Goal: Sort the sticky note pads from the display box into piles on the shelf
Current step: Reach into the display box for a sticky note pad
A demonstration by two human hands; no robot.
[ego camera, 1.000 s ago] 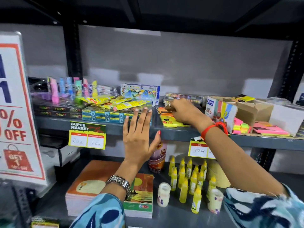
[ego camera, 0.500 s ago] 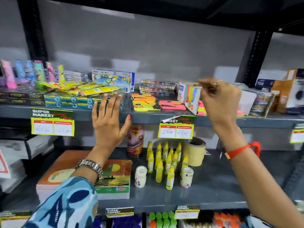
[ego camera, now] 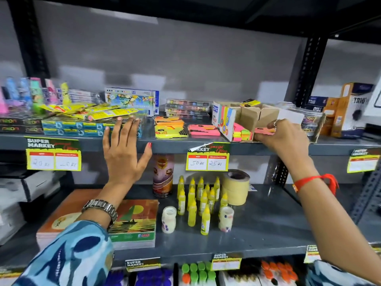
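Our right hand (ego camera: 283, 134) pinches a pink sticky note pad (ego camera: 264, 131) at the open front of the cardboard display box (ego camera: 248, 116) on the shelf (ego camera: 169, 146). Our left hand (ego camera: 123, 149) is spread flat, empty, against the shelf edge. A yellow pile (ego camera: 170, 131) and a pink pile (ego camera: 204, 130) lie left of the box.

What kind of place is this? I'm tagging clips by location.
Most likely a stationery aisle in a shop. Yellow price tags printed "Super Market" hang on the shelf edge, with glue bottles, notebooks and sticky note pads set out for sale.
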